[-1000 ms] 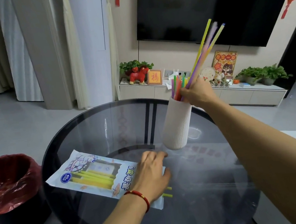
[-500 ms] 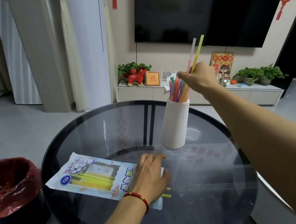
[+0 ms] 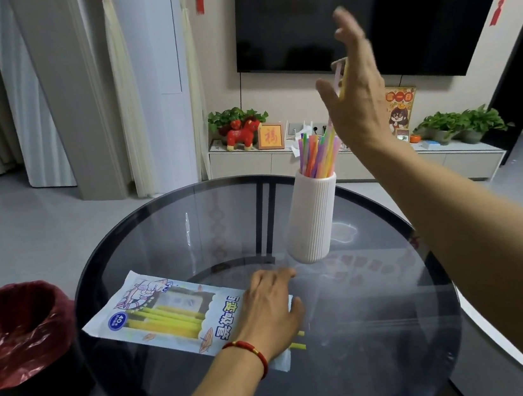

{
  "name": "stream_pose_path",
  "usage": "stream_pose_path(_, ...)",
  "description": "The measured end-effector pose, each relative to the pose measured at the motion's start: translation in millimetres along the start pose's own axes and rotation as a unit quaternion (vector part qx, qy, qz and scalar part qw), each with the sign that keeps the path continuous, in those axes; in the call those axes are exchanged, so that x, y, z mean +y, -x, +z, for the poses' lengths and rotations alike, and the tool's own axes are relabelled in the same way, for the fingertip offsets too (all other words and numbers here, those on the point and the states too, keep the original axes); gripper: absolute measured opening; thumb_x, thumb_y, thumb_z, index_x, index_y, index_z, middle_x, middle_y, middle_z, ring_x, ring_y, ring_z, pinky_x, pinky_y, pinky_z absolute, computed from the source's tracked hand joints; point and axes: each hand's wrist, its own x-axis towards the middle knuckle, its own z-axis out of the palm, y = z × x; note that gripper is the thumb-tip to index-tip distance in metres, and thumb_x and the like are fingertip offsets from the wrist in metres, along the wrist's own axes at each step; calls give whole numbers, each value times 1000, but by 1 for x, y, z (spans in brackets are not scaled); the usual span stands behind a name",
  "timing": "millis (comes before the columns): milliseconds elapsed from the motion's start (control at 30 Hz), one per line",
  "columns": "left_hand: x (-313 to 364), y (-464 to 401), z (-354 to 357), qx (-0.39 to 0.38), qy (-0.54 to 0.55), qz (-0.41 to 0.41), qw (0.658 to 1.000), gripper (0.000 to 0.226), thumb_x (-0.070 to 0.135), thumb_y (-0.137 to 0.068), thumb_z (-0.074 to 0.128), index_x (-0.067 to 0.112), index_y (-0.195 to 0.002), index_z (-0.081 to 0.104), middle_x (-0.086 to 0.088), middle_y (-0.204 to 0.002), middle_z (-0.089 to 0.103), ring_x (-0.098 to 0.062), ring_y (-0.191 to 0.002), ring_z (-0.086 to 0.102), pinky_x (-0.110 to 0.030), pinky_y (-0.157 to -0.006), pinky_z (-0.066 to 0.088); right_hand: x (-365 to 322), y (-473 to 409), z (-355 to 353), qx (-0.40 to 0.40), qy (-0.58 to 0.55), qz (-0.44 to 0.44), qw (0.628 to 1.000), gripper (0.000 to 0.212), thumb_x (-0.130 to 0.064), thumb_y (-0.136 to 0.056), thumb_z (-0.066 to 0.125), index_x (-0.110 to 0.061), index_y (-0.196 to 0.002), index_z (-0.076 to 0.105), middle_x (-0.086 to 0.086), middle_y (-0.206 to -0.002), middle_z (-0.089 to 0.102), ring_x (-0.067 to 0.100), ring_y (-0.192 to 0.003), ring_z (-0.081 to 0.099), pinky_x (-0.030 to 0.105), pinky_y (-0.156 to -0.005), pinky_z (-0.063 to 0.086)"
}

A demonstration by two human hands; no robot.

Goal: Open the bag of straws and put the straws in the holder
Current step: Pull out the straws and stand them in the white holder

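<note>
A white ribbed holder (image 3: 311, 221) stands on the round glass table (image 3: 371, 333), with several coloured straws (image 3: 314, 157) in it. My right hand (image 3: 357, 99) is raised above and just right of the holder, fingers spread and straight. Two long straw tips (image 3: 338, 74) show behind its palm. The printed straw bag (image 3: 169, 313) lies flat at the table's left, yellow straws inside. My left hand (image 3: 268, 310) rests flat on the bag's right end. Two yellow straw ends (image 3: 298, 346) poke out under it.
A black bin with a red liner (image 3: 15, 333) stands on the floor left of the table. Behind the table a low white cabinet (image 3: 249, 163) carries plants and ornaments under a wall TV (image 3: 361, 8).
My right hand, which pinched a few long straws over the holder, has spread its fingers and lifted. The straws have sunk lower into the holder. My left hand has stayed on the bag.
</note>
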Motion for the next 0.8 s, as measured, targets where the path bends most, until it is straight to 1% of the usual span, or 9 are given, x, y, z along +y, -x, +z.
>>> stream_pose_path(100, 1, 0, 0, -1, -1, 1, 1000, 47, 35, -96, 49, 30, -142, 40, 1, -145, 41, -14, -136, 34, -31, -109, 33, 3, 14, 9, -105, 77, 39, 991, 28, -12, -107, 49, 1, -121, 69, 19, -127, 70, 30, -113, 67, 39, -97, 55)
stream_pose_path(167, 1, 0, -2, 3, 3, 4, 1000, 48, 35, -95, 49, 29, -142, 41, 2, -144, 42, -13, -136, 32, -30, -109, 32, 8, 27, 16, -177, 95, 74, 977, 38, -16, -108, 41, 5, -99, 70, 22, -104, 75, 32, -92, 69, 50, -83, 58)
stream_pose_path(267, 1, 0, -3, 9, 4, 14, 1000, 47, 31, -95, 50, 26, -141, 42, 2, -141, 45, -14, -136, 30, -32, -111, 33, 13, 43, 21, -292, 97, 105, 946, 40, -18, -107, 34, 0, -87, 65, 10, -80, 69, 33, -79, 67, 45, -72, 56)
stream_pose_path(333, 1, 0, -5, 10, -4, 15, 1000, 48, 30, -94, 51, 25, -141, 43, 2, -139, 46, -14, -135, 30, -35, -112, 33, 14, 49, 20, -315, 102, 101, 938, 39, -21, -107, 33, -2, -96, 64, 12, -93, 69, 34, -87, 65, 47, -81, 55)
stream_pose_path(400, -1, 0, -8, 5, -19, 20, 1000, 49, 31, -93, 51, 25, -141, 44, 2, -138, 48, -16, -135, 31, -38, -112, 33, 13, 49, 18, -301, 105, 95, 943, 41, -24, -108, 34, -1, -121, 65, 20, -124, 70, 37, -111, 64, 49, -96, 52)
stream_pose_path(500, -6, 2, -18, -22, -83, 33, 996, 64, 53, -84, 48, 28, -142, 42, 5, -139, 46, -19, -137, 29, -43, -114, 27, 9, 50, 10, -239, 69, 89, 964, 43, -25, -109, 39, -5, -143, 57, 16, -151, 57, 32, -138, 52, 47, -114, 41)
stream_pose_path(600, -18, 9, -30, -78, -171, 49, 981, 101, 87, -66, 37, 31, -149, 29, 7, -151, 32, -19, -145, 14, -57, -118, 15, -3, 69, -8, -150, 32, 61, 986, 31, -18, -105, 48, -7, -128, 64, 11, -136, 65, 25, -123, 60, 32, -102, 45)
stream_pose_path(667, -30, 15, -40, -162, -203, 47, 965, 125, 96, -54, 43, 30, -155, 10, 7, -162, 12, -16, -151, -4, -64, -118, 0, -13, 101, -23, -143, 9, 59, 988, 23, -16, -101, 51, -9, -116, 67, 6, -115, 69, 21, -102, 63, 34, -90, 52)
stream_pose_path(800, -42, 18, -55, -300, -237, 34, 924, 138, 82, -54, 66, 35, -153, -19, 7, -166, -11, -16, -151, -17, -64, -116, -12, -31, 189, -38, -321, 8, 226, 920, 21, -21, -96, 61, -16, -111, 73, 2, -110, 76, 23, -98, 70, 45, -89, 59)
